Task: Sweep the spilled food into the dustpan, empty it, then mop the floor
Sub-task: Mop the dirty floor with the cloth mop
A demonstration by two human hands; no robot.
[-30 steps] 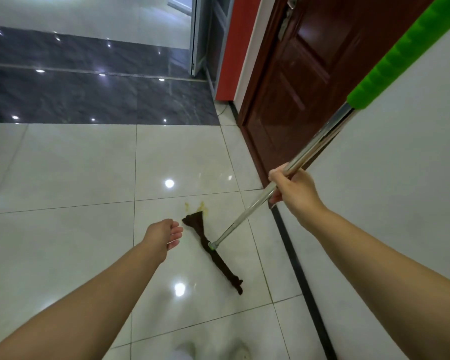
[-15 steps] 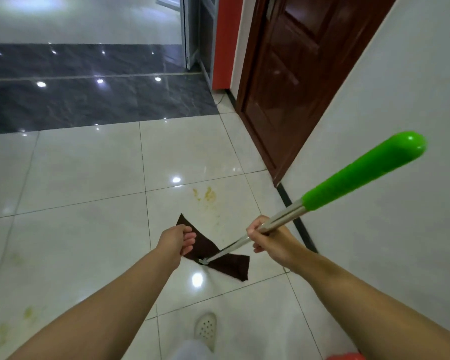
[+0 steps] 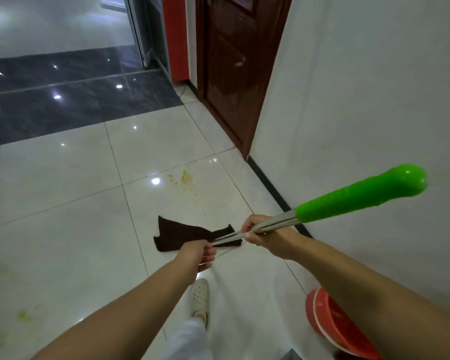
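The mop has a metal pole with a bright green grip [image 3: 361, 196] and a dark brown cloth [image 3: 182, 236] lying flat on the pale tiles. My right hand [image 3: 257, 229] is closed around the metal pole just below the green grip. My left hand [image 3: 198, 253] sits at the lower stretch of the pole, over the cloth's near edge, fingers half curled; whether it grips the pole is unclear. A yellow food smear [image 3: 183, 178] marks the tile just beyond the cloth, apart from it. Fainter yellow stains [image 3: 24, 314] lie on the floor at lower left.
A red basin [image 3: 320, 315] stands by the white wall [image 3: 361, 100] at lower right, partly behind my right arm. A dark red door [image 3: 231, 74] is ahead on the right. My white shoe [image 3: 199, 294] is just behind the cloth. Dark tiles [image 3: 76, 105] cross the far floor.
The mop cloth has been drawn back toward me, off the yellow smear, and now lies spread flat. My left hand has come up to the pole. The red basin has come into view.
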